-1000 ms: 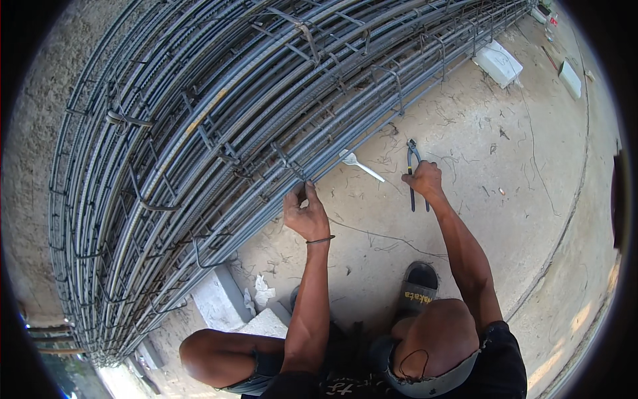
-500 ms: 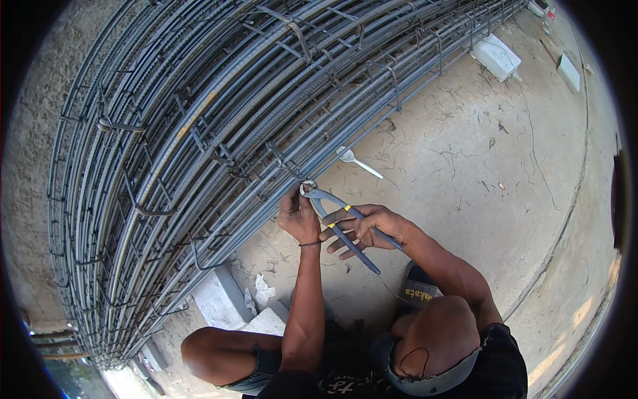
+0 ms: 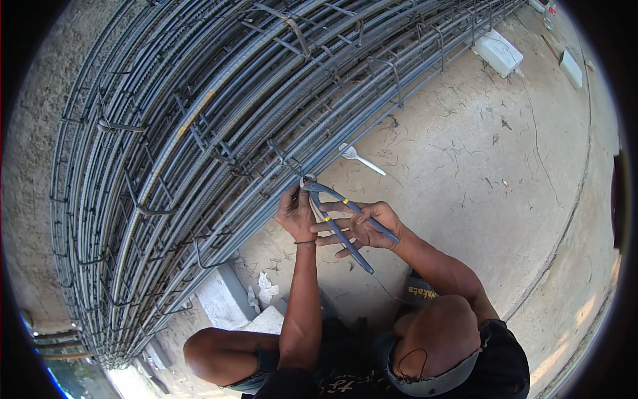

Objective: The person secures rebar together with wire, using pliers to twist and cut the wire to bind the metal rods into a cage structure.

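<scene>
Your right hand [image 3: 364, 227], fingers spread, loosely grasps the end-cutting pincers [image 3: 335, 229], long axis slanting up-left to the rebar bundle [image 3: 193, 118]; left hand [image 3: 296, 216], nearer their jaws, is curled, grip unclear.

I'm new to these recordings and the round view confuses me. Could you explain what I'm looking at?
There is no machine: the grips are a person's two bare hands. A fisheye camera on the head looks down, so straight edges bend. The right hand holds pincers, its fingers spread. The left hand is beside the tool's head, at the edge of a bundle of steel bars; whether those fingers hold anything is hard to tell. On the floor lie a white plastic utensil and a white block.
</scene>
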`<act>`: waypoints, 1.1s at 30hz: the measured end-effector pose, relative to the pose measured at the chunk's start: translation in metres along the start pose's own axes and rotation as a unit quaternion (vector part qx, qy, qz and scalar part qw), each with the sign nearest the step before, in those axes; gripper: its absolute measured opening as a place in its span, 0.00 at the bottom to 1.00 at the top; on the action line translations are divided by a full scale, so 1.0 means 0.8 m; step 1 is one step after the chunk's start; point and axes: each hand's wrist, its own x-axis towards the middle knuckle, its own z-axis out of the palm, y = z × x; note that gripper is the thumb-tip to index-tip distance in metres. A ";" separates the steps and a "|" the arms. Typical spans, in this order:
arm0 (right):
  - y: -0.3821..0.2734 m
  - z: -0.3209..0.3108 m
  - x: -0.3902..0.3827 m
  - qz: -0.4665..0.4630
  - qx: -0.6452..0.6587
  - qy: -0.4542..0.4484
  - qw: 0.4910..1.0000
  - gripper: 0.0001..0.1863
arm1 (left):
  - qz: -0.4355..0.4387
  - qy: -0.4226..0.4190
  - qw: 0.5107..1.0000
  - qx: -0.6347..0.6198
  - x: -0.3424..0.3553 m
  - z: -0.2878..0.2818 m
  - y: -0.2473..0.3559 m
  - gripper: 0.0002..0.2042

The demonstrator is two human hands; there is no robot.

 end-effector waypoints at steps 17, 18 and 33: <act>0.012 -0.014 0.011 0.002 0.092 -0.080 0.992 0.38 | -0.015 -0.041 0.996 -0.075 0.005 -0.003 -0.001 0.07; 0.016 -0.014 0.012 -0.002 0.108 -0.085 0.990 0.38 | -0.015 -0.044 0.995 -0.093 0.005 -0.002 -0.002 0.08; 0.018 0.016 0.012 -0.021 -0.119 0.140 0.983 0.08 | -0.006 -0.036 0.996 -0.085 -0.006 0.004 -0.002 0.07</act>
